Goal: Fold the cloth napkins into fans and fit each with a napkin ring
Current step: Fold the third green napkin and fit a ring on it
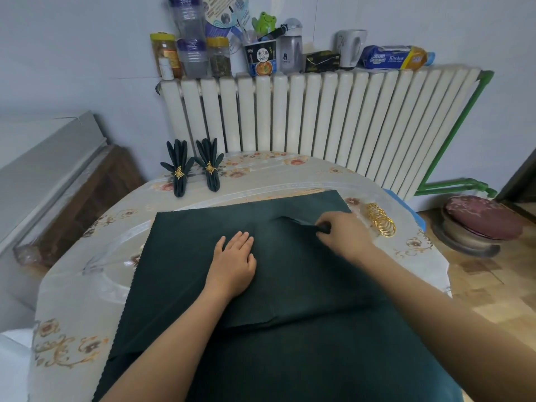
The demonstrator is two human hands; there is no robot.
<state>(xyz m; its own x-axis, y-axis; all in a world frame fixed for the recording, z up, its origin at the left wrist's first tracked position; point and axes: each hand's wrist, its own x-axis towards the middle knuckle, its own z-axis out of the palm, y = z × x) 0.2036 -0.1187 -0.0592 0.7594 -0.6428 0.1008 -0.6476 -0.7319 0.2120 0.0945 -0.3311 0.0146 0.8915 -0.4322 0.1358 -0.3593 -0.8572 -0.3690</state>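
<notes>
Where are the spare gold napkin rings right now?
The pile of gold metal napkin rings lies on the table's right side, just beyond the right hand, off the dark green cloth's right edge.

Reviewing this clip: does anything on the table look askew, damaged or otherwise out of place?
Nothing looks damaged or spilled. The dark green napkin lies flat under the left hand, with one pinched ridge where the right hand grips it, which is part of folding. Two finished fans stand upright at the far edge, and the gold rings lie in a row.
</notes>
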